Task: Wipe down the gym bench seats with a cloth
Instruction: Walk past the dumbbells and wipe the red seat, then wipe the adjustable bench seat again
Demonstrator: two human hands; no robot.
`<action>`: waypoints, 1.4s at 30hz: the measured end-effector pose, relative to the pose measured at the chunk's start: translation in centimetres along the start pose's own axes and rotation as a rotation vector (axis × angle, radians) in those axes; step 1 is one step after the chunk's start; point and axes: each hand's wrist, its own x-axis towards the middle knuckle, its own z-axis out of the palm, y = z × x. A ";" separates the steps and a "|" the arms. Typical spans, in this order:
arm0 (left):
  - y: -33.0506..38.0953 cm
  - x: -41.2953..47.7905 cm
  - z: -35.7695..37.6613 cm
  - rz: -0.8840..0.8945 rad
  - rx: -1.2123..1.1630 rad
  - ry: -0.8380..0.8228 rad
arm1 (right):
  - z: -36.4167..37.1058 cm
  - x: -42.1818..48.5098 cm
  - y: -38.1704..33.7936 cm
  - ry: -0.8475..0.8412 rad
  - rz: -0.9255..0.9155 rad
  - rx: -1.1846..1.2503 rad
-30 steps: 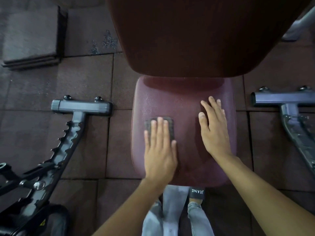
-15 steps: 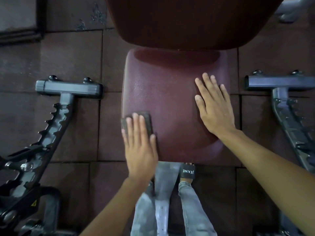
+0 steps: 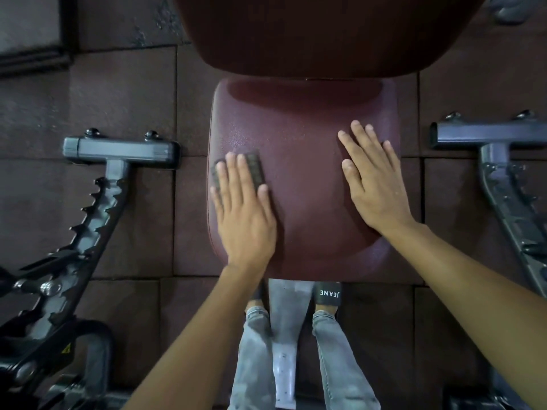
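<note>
The location is a gym. A maroon seat pad (image 3: 302, 119) and matching backrest (image 3: 325, 34) form a bench, flanked by a notched steel adjustment rack (image 3: 97, 208) on one side and a second frame (image 3: 509, 208) on the other. Square rubber floor tiles (image 3: 124, 93) cover the ground, with stacked mats (image 3: 29, 34) nearby

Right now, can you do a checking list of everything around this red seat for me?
Surface: dark red seat pad, backrest above it.
Job's things: dark cloth at the seat's left edge.
Clutter: nothing seen.
Hands: left hand flat on the cloth; right hand flat on bare seat.
Cables: nothing seen.
Surroundings: rubber floor tiles; toothed metal frame left, another frame right.
</note>
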 end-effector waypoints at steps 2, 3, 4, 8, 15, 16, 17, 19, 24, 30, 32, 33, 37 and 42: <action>0.7 -1.9 0.2 -0.124 -0.031 0.033 | -0.1 0.0 0.0 -0.011 0.002 0.024; 1.8 -3.0 0.5 -0.158 -0.034 0.032 | -0.2 0.0 0.1 -0.012 0.002 0.039; 3.0 -3.7 0.9 -0.166 -0.028 0.027 | -0.3 0.0 0.1 -0.013 0.004 0.056; 7.1 -2.8 2.5 -0.064 -0.010 0.010 | -0.6 0.2 0.0 -0.029 0.024 0.130; 8.4 1.6 -0.1 0.034 -0.325 -0.100 | -0.8 0.6 -3.1 0.090 0.250 0.365; 7.0 1.6 -0.9 0.051 -0.370 -0.047 | -0.8 0.3 -4.4 0.151 0.282 0.408; 5.2 1.6 -1.4 0.042 -0.372 0.019 | -0.6 -0.1 -6.0 0.196 0.279 0.421; 1.4 1.6 -1.7 -0.030 -0.299 0.066 | 0.2 -1.1 -9.1 0.184 0.196 0.348; -2.7 0.7 -0.6 0.051 -0.121 -0.083 | 3.9 -2.3 -12.1 0.028 0.091 -0.034; -2.9 0.6 -0.2 0.045 -0.079 -0.068 | 5.6 -1.6 -11.0 0.078 0.071 -0.270; -2.9 0.6 -0.4 0.053 -0.089 -0.082 | 6.0 -1.6 -10.9 0.110 0.068 -0.286; -2.9 0.7 -0.5 0.057 -0.096 -0.097 | 6.0 -1.6 -11.0 0.123 0.069 -0.274; -3.0 0.8 -1.9 0.047 -0.132 -0.162 | 4.4 -1.0 -11.4 0.133 0.089 -0.088; -4.3 -0.2 -6.5 -0.094 -0.141 -0.135 | 1.1 -1.3 -13.9 0.013 0.084 0.187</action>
